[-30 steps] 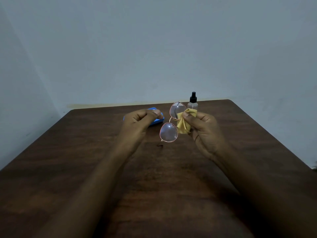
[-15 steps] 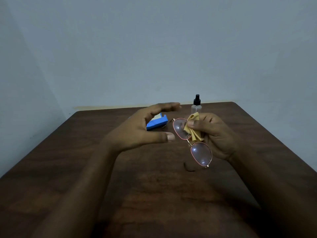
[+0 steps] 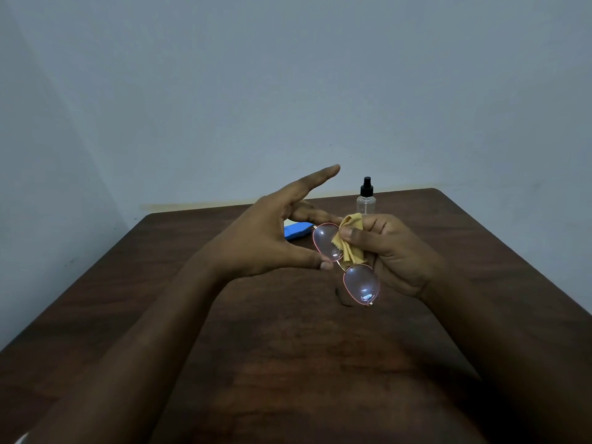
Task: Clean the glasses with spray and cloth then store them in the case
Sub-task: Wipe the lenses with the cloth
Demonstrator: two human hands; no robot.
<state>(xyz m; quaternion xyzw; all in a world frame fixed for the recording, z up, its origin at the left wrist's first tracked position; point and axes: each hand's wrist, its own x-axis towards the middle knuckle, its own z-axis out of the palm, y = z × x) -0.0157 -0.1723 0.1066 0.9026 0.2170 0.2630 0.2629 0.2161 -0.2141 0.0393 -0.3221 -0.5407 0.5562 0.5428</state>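
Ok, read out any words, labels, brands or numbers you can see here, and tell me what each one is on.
No text can be read in this picture.
bottle: clear with a black sprayer, no label shows.
case: plain blue, no print shows.
cloth: plain yellow, no print shows.
glasses: any marking on the frame is too small to tell.

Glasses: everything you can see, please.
Thin pink metal-rimmed glasses: two large rounded clear lenses, nearer one catching glare. Held diagonally above the dark wooden table, temples mostly hidden. The right hand pinches a yellow cloth against the farther lens; the open left hand has its thumb by that rim, contact unclear.
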